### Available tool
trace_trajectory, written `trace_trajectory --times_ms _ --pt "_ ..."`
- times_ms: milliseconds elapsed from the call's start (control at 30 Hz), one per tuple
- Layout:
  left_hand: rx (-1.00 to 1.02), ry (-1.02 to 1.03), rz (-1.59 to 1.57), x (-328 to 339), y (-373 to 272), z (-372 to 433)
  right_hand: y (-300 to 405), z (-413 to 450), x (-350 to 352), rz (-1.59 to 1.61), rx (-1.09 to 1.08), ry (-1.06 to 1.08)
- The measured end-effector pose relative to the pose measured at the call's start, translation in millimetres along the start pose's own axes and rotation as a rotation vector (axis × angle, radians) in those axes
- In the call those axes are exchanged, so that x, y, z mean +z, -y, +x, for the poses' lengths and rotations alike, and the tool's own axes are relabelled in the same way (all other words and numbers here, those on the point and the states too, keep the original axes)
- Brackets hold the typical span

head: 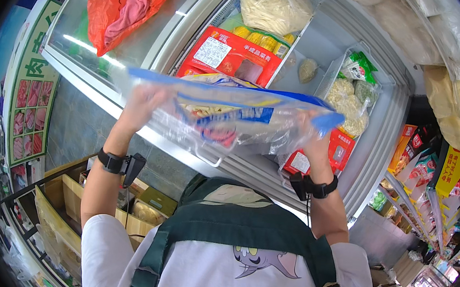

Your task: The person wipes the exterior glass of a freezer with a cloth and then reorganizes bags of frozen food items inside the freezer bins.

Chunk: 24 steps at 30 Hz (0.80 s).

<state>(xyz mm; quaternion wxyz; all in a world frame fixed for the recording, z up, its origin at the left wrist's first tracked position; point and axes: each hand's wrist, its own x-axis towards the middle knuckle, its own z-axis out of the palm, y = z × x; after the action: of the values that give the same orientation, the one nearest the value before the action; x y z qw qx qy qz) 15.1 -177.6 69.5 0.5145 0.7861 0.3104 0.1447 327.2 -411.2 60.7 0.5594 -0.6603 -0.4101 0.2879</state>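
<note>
A large clear plastic bag with blue edges and print is stretched between my two hands, above an open chest freezer. My left hand grips its left end and my right hand its right end; both are blurred. Behind the bag, red printed food packets lie in a wire basket, with packed corn cobs and a bag of pale noodle-like food beyond them. Part of another printed package shows just behind the bag's upper edge; its contents cannot be told.
An orange-red plastic bag with a pink cloth lies on the freezer's glass lid. A second wire basket holds bagged foods. Snack racks stand at right, wooden bins at lower left, and filled bags hang at upper right.
</note>
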Motion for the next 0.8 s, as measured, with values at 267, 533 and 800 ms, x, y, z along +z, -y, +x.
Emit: trace_trajectory --times_ms 267,533,800 --pt "-0.393 -0.279 -0.246 23.0 6.4 30.2 1.3 25.3 13.5 0.174 0.601 -0.124" --pt "0.13 -0.109 0.595 23.8 22.9 44.1 -19.6 10.7 14.7 -0.858 -0.056 -0.018" --pt "-0.069 0.53 0.395 16.0 -3.4 54.4 -40.4 16.1 13.4 -0.408 0.007 0.419"
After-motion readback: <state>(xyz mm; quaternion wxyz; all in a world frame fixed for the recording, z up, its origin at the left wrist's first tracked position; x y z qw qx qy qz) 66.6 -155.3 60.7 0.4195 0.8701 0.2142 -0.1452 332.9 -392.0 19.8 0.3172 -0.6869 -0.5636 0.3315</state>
